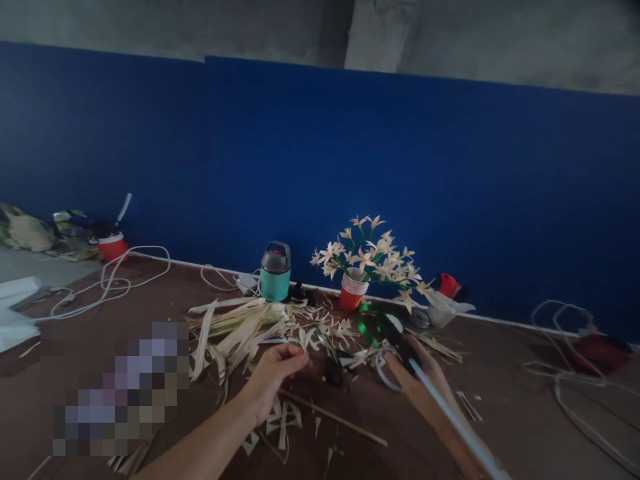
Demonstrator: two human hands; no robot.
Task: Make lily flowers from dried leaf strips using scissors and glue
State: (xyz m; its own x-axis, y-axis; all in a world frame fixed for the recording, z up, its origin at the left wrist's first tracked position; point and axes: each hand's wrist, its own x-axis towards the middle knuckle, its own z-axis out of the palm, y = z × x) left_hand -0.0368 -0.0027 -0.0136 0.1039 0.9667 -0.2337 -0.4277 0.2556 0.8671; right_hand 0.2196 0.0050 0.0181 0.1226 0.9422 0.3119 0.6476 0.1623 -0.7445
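Observation:
My left hand (277,373) is closed in a pinch above the table, and whatever its fingertips hold is too small to make out. My right hand (425,373) is wrapped round a dark tool (400,343) that looks like a hot glue gun, a long pale stick or cord running back from it over the forearm. Just beyond my left hand lies a heap of dry pale husk strips (245,327). Cut husk petals (337,330) are scattered past the fingers. A green ribbon roll (367,327) sits by the tool's front. Below the hands lies a thin stick (340,420).
Pale handmade flowers (380,257) stand in red paper cups (353,293) near the blue partition (400,167). A teal-and-grey bottle-like container (275,277) is left of them. White cables (113,280) loop at the left; more wires (565,393) lie right. A blurred patch covers the left front.

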